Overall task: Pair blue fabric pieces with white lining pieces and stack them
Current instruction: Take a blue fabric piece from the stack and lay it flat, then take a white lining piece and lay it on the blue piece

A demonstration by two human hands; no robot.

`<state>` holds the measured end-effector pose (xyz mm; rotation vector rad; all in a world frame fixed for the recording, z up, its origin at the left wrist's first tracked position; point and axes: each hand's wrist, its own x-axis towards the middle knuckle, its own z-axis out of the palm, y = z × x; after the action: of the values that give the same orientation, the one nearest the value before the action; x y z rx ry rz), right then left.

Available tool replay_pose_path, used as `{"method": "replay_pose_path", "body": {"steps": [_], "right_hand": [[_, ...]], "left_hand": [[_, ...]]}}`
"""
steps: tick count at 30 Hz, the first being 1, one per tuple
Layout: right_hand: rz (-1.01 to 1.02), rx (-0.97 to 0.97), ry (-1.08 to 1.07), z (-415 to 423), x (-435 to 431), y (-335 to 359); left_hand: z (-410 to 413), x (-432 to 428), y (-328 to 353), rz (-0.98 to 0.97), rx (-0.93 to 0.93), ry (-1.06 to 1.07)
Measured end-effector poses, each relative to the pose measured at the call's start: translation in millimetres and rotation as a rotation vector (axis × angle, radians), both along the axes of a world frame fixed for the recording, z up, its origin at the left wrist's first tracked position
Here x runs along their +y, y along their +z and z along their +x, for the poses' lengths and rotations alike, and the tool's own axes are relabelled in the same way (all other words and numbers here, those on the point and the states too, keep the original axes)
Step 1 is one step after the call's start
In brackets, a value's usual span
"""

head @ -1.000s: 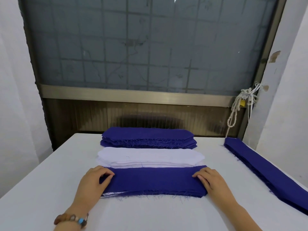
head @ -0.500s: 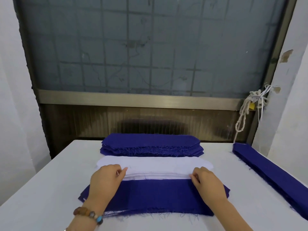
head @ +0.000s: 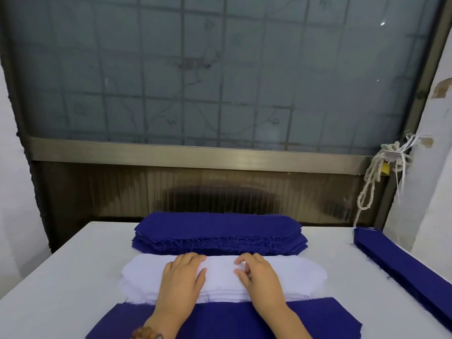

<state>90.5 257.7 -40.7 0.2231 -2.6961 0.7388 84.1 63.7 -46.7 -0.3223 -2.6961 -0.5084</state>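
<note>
A white tabletop (head: 61, 277) fills the near half of the scene and runs up to a dark ribbed panel (head: 122, 192) under a brushed metal rail (head: 195, 152). Above the rail stands a large frosted wire-grid window (head: 220, 81), with pale walls on both sides. A knotted white rope (head: 374, 177) hangs from the frame on the right.

Three piles lie in a row from far to near: a thick stack of frayed blue fabric pieces (head: 217, 231), a stack of white lining pieces (head: 293, 272), and a flat blue fabric stack (head: 232, 319) cut off by the near edge. A long pile of blue strips (head: 403, 265) runs along the right side and out of view.

Both hands rest on the middle of the white lining stack. The left hand (head: 181, 280) lies flat with its fingers straight and close together. The right hand (head: 259, 277) has its fingers curled, thumb close to forefinger; whether they pinch a layer cannot be told. A beaded bracelet (head: 146, 335) is half cropped.
</note>
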Motion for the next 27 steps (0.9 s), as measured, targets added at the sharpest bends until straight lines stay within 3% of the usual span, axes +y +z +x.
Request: {"method": "replay_pose_path", "body": {"steps": [17, 27], "right_hand": [[0.007, 0.051, 0.044, -1, 4, -10], [-0.002, 0.041, -0.014, -1, 1, -11]], "left_hand": [[1, 0, 4, -0.043, 0.014, -0.003], [8, 0, 14, 0.029, 0.224, -0.112]]}}
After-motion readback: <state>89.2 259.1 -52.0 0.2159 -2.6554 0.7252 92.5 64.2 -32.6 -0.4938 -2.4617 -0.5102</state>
